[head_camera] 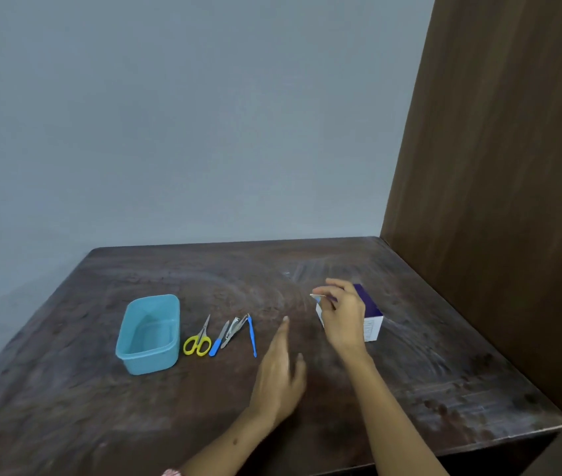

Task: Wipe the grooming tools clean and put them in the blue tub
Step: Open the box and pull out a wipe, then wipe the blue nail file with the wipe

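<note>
On dark wooden tabletop (169, 424), beside empty blue plastic tub (149, 333): yellow-handled scissors (198, 340), blue-handled file (219, 339), metal clippers (234, 331), thin blue pick (251, 336), all unwiped. Right hand (339, 314) pinching small white wipe (318, 296) at purple-and-white box (370, 316). Pull gently, hold box steady. Left hand (281, 372) flat, fingers apart, holding nothing.

Both forearms are bare, no sleeves showing, and behind the left hand (278, 379), at the frame's bottom edge, sits a pink-and-white patterned band (171, 472); the right hand (343, 312) wears nothing.
</note>
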Tool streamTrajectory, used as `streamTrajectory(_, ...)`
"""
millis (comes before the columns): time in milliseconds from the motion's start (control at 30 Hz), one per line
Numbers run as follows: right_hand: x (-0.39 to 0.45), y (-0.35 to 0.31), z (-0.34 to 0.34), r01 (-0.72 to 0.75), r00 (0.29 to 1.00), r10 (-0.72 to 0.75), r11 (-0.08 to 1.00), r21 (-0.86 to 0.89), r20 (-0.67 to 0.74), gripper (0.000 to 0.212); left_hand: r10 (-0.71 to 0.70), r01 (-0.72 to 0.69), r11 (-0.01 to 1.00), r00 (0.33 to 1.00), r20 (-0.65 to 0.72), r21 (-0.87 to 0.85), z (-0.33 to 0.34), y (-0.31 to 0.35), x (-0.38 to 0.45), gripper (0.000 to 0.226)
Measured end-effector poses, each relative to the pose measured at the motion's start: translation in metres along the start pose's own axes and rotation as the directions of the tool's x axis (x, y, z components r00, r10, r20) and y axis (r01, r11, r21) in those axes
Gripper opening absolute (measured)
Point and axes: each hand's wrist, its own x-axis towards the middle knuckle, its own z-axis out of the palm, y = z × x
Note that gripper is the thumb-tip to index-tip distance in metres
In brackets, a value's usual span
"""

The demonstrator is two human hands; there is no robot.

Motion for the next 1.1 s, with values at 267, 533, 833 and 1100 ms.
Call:
streamTrajectory(267,-0.04,-0.036,0.018,-0.195,0.981,0.181,0.94,0.279,0.073,0.019,-0.015,0.018,1.0,0.985,-0.174,0.015,-0.08,-0.013,-0.033,0.048)
streamTrajectory(533,-0.084,-0.025,0.051,-0.168,0.957,0.152,0.985,0.047,0.248,0.031,-0.082,0.074,0.996,0.97,-0.229,-0.042,-0.095,-0.028,-0.065,0.038)
streamTrajectory(833,-0.093,-0.012,0.095,-0.085,0.958,0.128,0.981,-0.174,0.255,0.031,-0.094,0.091,0.996,0.958,-0.272,-0.021,-0.077,-0.046,-0.047,0.031)
streamTrajectory(1100,-0.057,-0.001,0.118,0.017,0.971,0.072,0.931,-0.364,0.228,0.023,0.01,0.013,0.998,0.929,-0.37,0.061,-0.056,-0.054,0.007,0.032)
